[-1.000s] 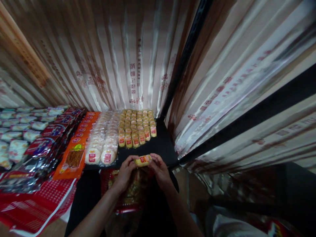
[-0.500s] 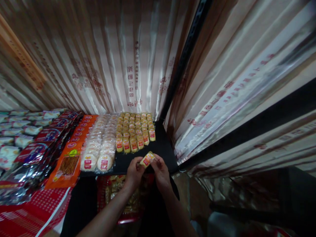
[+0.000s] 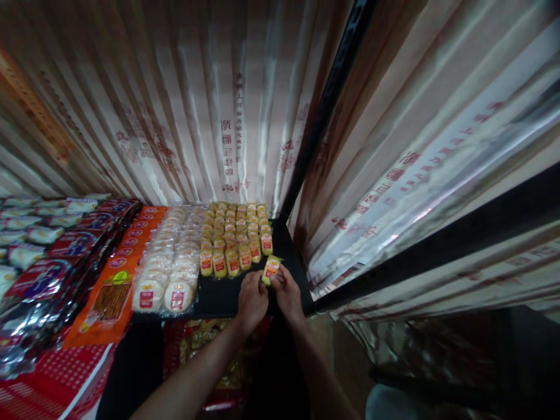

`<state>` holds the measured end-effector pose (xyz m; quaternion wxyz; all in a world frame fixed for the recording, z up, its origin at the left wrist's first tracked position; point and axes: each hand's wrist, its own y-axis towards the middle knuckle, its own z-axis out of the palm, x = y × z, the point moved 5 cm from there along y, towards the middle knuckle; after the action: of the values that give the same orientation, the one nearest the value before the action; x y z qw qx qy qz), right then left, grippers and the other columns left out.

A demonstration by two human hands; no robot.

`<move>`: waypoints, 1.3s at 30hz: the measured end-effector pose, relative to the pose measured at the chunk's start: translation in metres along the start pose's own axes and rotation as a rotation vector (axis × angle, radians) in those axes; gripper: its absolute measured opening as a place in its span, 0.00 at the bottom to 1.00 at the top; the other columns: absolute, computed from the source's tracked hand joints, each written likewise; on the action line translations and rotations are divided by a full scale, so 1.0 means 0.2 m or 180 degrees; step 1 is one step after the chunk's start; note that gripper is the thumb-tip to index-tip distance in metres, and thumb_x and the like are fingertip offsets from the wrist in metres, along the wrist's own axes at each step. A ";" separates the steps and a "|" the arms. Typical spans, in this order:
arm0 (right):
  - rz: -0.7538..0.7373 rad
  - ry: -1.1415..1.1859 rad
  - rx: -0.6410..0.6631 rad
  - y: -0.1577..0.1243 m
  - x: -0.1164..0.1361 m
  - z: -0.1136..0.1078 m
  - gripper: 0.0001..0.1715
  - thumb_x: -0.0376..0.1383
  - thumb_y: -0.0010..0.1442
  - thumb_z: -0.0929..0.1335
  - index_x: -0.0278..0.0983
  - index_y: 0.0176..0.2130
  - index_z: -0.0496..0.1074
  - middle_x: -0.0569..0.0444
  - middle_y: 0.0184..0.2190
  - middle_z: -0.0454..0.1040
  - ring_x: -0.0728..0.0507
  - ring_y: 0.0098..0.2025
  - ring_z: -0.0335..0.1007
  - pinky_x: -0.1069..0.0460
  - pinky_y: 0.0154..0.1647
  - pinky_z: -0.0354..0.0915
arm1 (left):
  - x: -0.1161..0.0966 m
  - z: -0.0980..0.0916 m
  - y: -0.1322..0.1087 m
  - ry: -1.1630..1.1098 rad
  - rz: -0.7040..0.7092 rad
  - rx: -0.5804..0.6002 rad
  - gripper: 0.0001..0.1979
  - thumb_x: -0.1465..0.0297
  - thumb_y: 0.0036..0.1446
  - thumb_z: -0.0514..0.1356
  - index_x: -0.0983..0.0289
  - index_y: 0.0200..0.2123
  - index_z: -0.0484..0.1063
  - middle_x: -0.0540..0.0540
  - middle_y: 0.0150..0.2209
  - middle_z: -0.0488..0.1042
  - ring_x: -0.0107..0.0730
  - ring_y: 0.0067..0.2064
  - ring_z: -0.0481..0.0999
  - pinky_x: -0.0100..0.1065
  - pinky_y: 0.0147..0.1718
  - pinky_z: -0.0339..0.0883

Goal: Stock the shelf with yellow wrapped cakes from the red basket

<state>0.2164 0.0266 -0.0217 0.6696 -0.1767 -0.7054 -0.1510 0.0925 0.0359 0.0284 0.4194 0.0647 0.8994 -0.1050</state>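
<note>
Nearest, below the shelf edge: one red container of gold-wrapped packets (image 3: pixel 196 344), partly hidden by the left forearm. We judge that anything dropped from the hands could slip over the edge among these.

Near left: one bright red plastic basket with a perforated wall (image 3: pixel 65 379).

Left hand (image 3: pixel 254 302): fingers closed at the lower left end of the held packet, fingertips partly hidden. Right hand (image 3: pixel 289 294): thumb and fingers pinching the same packet's right side.

Held item: one small yellow oblong packet in shiny film, red-labelled (image 3: pixel 272 268), tilted slightly right, just beside the near right end of the rows; we cannot tell whether it touches them. Squeezing from both sides could crush its contents, and slick film could let it slide free.

Bearing surface: one black flat shelf (image 3: pixel 214 297). Its near edge lies close under the hands.

On it, left of the hands: white round crackers in clear wrap (image 3: pixel 179 294), overlapping; a sleeve brushing them could start a slide. Further left, flat orange pouches (image 3: pixel 111 291).

Beyond the hands: close-set rows of small yellow packets (image 3: pixel 234 236). A knuckle or the held packet knocking the near row could skew its neighbours.

Farthest: one pale pleated curtain with red print (image 3: pixel 196 116).
</note>
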 end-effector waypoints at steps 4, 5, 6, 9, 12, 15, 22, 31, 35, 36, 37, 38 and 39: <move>-0.0179 -0.0187 0.0074 0.11 -0.02 -0.01 0.32 0.42 0.52 0.65 0.33 0.55 0.62 0.45 0.45 0.72 0.43 0.44 0.71 0.47 0.47 0.67 | -0.05 0.03 0.05 0.0050 -0.0068 0.0102 0.24 0.77 0.53 0.50 0.69 0.55 0.63 0.59 0.54 0.68 0.35 0.56 0.63 0.32 0.58 0.53; -0.0207 -0.0258 0.0079 0.13 -0.02 -0.01 0.33 0.43 0.52 0.64 0.33 0.55 0.62 0.44 0.45 0.72 0.43 0.44 0.71 0.47 0.47 0.67 | -0.06 0.04 0.06 0.0041 -0.0092 0.0107 0.25 0.77 0.53 0.50 0.70 0.56 0.62 0.59 0.55 0.67 0.35 0.57 0.63 0.32 0.58 0.53; -0.0233 -0.0346 0.0064 0.15 -0.02 -0.01 0.33 0.43 0.52 0.64 0.32 0.55 0.62 0.44 0.46 0.71 0.43 0.43 0.71 0.47 0.47 0.67 | -0.07 0.04 0.08 0.0035 -0.0117 0.0110 0.25 0.78 0.53 0.50 0.70 0.56 0.62 0.59 0.55 0.67 0.36 0.57 0.62 0.32 0.58 0.52; -0.0389 -0.0656 0.0006 0.20 -0.01 0.00 0.32 0.42 0.52 0.63 0.31 0.54 0.64 0.42 0.45 0.68 0.43 0.41 0.71 0.48 0.44 0.68 | -0.08 0.05 0.11 0.0036 -0.0168 0.0111 0.26 0.78 0.52 0.50 0.71 0.56 0.61 0.60 0.56 0.66 0.36 0.58 0.62 0.32 0.58 0.52; -0.0662 -0.0942 -0.0004 0.23 0.01 0.01 0.28 0.41 0.53 0.62 0.32 0.53 0.66 0.43 0.44 0.67 0.44 0.39 0.70 0.48 0.42 0.69 | -0.09 0.05 0.13 0.0042 -0.0205 0.0087 0.26 0.78 0.52 0.50 0.71 0.56 0.62 0.60 0.56 0.66 0.37 0.57 0.63 0.33 0.58 0.53; -0.0905 -0.1146 -0.0072 0.24 0.02 0.02 0.27 0.40 0.55 0.61 0.34 0.52 0.66 0.42 0.47 0.65 0.43 0.44 0.68 0.48 0.44 0.69 | -0.09 0.05 0.15 0.0008 -0.0251 0.0073 0.26 0.79 0.52 0.50 0.70 0.56 0.61 0.60 0.57 0.65 0.36 0.58 0.63 0.32 0.58 0.52; -0.1119 -0.1678 -0.0187 0.27 0.01 0.04 0.27 0.41 0.56 0.59 0.32 0.52 0.67 0.42 0.51 0.67 0.40 0.53 0.60 0.44 0.52 0.63 | -0.09 0.04 0.17 -0.0099 -0.0218 0.0064 0.25 0.79 0.53 0.50 0.67 0.56 0.62 0.59 0.56 0.66 0.34 0.57 0.64 0.31 0.57 0.53; -0.1105 -0.1811 -0.0273 0.28 0.02 0.07 0.29 0.40 0.57 0.58 0.33 0.56 0.63 0.44 0.48 0.71 0.40 0.49 0.64 0.45 0.50 0.63 | -0.08 0.04 0.17 -0.0149 -0.0109 -0.0027 0.26 0.81 0.52 0.49 0.68 0.55 0.62 0.60 0.57 0.64 0.34 0.59 0.62 0.31 0.58 0.53; -0.1273 -0.1875 -0.0188 0.28 0.03 0.08 0.28 0.39 0.59 0.57 0.34 0.57 0.62 0.45 0.49 0.70 0.41 0.50 0.63 0.45 0.52 0.61 | -0.08 0.05 0.15 -0.0160 0.0033 -0.0008 0.26 0.81 0.51 0.49 0.70 0.55 0.63 0.61 0.57 0.65 0.32 0.58 0.63 0.30 0.58 0.53; -0.1337 -0.1897 -0.0170 0.28 0.03 0.08 0.28 0.39 0.59 0.56 0.35 0.57 0.63 0.46 0.50 0.70 0.41 0.51 0.62 0.45 0.53 0.60 | -0.08 0.06 0.15 -0.0166 0.0050 0.0007 0.26 0.82 0.51 0.49 0.70 0.55 0.63 0.60 0.57 0.65 0.32 0.58 0.63 0.30 0.58 0.54; -0.1394 -0.1915 -0.0163 0.28 0.03 0.08 0.28 0.39 0.59 0.56 0.36 0.57 0.63 0.46 0.50 0.69 0.42 0.51 0.62 0.44 0.53 0.60 | -0.08 0.06 0.15 -0.0166 0.0047 0.0016 0.26 0.82 0.51 0.48 0.70 0.55 0.63 0.60 0.57 0.65 0.32 0.58 0.63 0.30 0.58 0.53; -0.1437 -0.1925 -0.0161 0.28 0.03 0.09 0.27 0.39 0.59 0.56 0.36 0.57 0.63 0.47 0.51 0.69 0.42 0.52 0.62 0.44 0.54 0.59 | -0.07 0.06 0.15 -0.0163 0.0035 0.0023 0.26 0.82 0.51 0.48 0.70 0.55 0.63 0.60 0.57 0.65 0.31 0.58 0.63 0.30 0.58 0.53; -0.1468 -0.1930 -0.0163 0.28 0.03 0.09 0.27 0.39 0.60 0.56 0.36 0.57 0.63 0.47 0.51 0.68 0.42 0.52 0.61 0.44 0.54 0.59 | -0.07 0.07 0.15 -0.0157 0.0025 0.0030 0.26 0.82 0.50 0.48 0.71 0.55 0.63 0.61 0.57 0.64 0.31 0.58 0.63 0.29 0.58 0.53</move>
<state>0.2260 0.0844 -0.0190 0.3744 -0.0667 -0.8887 -0.2562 0.1166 0.0610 0.0264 0.4416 0.0677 0.8880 -0.1092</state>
